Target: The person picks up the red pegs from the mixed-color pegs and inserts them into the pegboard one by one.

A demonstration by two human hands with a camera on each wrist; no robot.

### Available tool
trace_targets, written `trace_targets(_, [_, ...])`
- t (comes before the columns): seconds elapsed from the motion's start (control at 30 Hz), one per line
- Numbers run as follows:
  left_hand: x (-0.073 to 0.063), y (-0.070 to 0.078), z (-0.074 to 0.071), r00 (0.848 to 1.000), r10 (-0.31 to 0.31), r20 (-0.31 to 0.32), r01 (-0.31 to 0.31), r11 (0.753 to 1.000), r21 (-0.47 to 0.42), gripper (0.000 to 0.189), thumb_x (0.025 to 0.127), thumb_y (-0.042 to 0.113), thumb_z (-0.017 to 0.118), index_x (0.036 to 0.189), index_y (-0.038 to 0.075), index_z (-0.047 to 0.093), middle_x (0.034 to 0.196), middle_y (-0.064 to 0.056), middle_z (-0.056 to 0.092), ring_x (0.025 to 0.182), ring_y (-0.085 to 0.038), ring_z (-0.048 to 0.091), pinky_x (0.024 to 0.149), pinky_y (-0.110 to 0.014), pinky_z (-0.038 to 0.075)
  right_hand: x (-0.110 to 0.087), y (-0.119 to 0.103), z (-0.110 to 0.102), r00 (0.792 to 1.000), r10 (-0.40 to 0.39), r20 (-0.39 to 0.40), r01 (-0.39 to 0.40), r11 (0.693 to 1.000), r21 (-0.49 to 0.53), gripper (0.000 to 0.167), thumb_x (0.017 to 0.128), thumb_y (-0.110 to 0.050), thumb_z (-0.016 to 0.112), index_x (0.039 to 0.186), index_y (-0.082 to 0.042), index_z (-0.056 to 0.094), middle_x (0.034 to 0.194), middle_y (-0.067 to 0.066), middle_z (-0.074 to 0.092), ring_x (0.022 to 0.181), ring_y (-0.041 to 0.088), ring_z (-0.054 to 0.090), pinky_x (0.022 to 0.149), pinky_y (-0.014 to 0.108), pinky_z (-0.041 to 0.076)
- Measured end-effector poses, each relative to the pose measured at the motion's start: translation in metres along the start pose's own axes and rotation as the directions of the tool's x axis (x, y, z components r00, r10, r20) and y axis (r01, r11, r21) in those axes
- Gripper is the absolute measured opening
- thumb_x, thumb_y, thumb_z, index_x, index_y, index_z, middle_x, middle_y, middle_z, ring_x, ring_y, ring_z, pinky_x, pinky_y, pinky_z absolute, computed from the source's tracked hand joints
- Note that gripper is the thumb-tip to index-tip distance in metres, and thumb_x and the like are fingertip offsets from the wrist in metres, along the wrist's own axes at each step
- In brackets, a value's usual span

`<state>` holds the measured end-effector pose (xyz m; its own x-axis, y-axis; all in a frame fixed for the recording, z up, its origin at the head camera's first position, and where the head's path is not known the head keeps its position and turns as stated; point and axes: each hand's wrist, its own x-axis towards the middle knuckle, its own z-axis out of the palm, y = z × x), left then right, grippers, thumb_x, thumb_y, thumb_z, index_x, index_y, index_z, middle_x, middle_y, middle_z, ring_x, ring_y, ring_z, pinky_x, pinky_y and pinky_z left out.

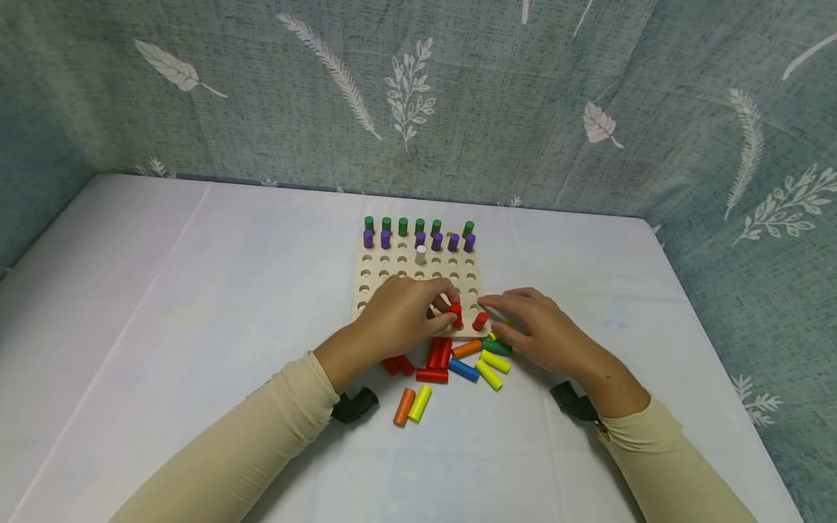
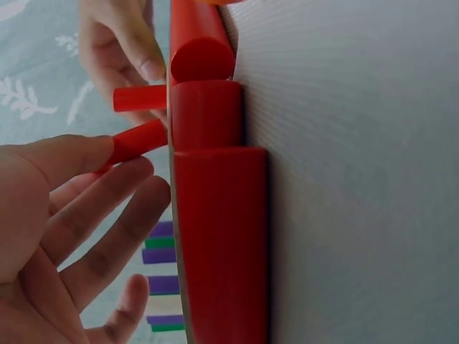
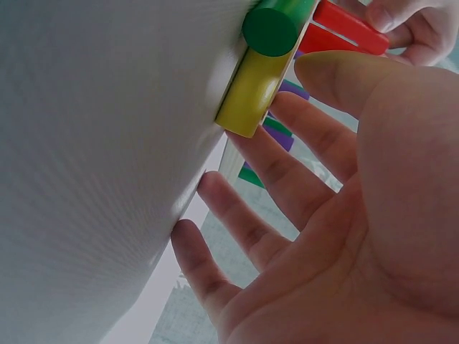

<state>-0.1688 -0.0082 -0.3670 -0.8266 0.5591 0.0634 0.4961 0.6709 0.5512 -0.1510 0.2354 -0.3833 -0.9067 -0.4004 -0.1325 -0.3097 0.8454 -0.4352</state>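
Note:
My left hand [image 1: 399, 312] pinches a red peg [image 1: 455, 315] between thumb and fingers over the nearest row of a wooden pegboard [image 1: 392, 267]. In the left wrist view the held red peg [image 2: 140, 142] leans, its lower end at the board; I cannot tell whether it is seated in a hole. Another red peg [image 1: 480, 321] stands in the board's near right corner. My right hand [image 1: 549, 330], fingers loosely extended, is beside that corner and holds nothing. In the right wrist view its fingertips are close to a yellow peg [image 3: 252, 93] beneath a green peg [image 3: 269, 32].
Green pegs [image 1: 402, 226] and purple pegs [image 1: 437, 241] stand in the two far rows, with a white peg [image 1: 421, 254] in front. Loose red pegs [image 1: 432, 375], a blue peg [image 1: 463, 370], yellow pegs [image 1: 488, 374] and orange pegs [image 1: 404, 407] lie nearer on the white tablecloth [image 1: 196, 305].

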Motion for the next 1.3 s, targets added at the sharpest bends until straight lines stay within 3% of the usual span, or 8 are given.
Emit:
trace_targets(0.5, [-0.0010,0.0017,0.0019,0.999,0.037,-0.011,-0.036,0.999,0.038,0.020,0.092,0.027,0.073,0.110,0.019,0.070,0.098,0.005,0.078,0.089,-0.012,0.073,0.100,-0.045,0.045,-0.0016,0.0009,-0.0010,1.000,-0.006,-0.007,0.006,1.000,0.017,0.047,0.097,-0.026,0.064,0.143,-0.025,0.055,0.142,0.003,0.059,0.138,0.032,0.043,0.110,0.064,0.035])
trace_targets(1.1, [-0.0036,0.0038,0.0058,0.998,0.056,-0.020,-0.055,0.997,0.051,0.019,0.092,0.026,0.073,0.110,0.019,0.070,0.097,0.004,0.078,0.088,-0.013,0.073,0.081,-0.033,0.052,-0.0016,-0.0008,-0.0003,1.000,-0.010,-0.007,0.010,1.000,0.025,0.046,0.098,-0.027,0.064,0.143,-0.024,0.056,0.141,0.004,0.059,0.136,0.032,0.045,0.109,0.063,0.038])
trace_targets(1.3, [-0.0037,0.0044,0.0053,0.998,0.060,-0.024,-0.059,0.996,0.063,0.020,0.092,0.027,0.073,0.110,0.019,0.071,0.096,0.004,0.078,0.088,-0.013,0.073,0.082,-0.033,0.052,-0.0016,0.0002,0.0004,1.000,-0.012,-0.010,0.012,1.000,0.020,0.046,0.098,-0.027,0.063,0.143,-0.025,0.056,0.141,0.004,0.059,0.136,0.031,0.045,0.109,0.064,0.037])
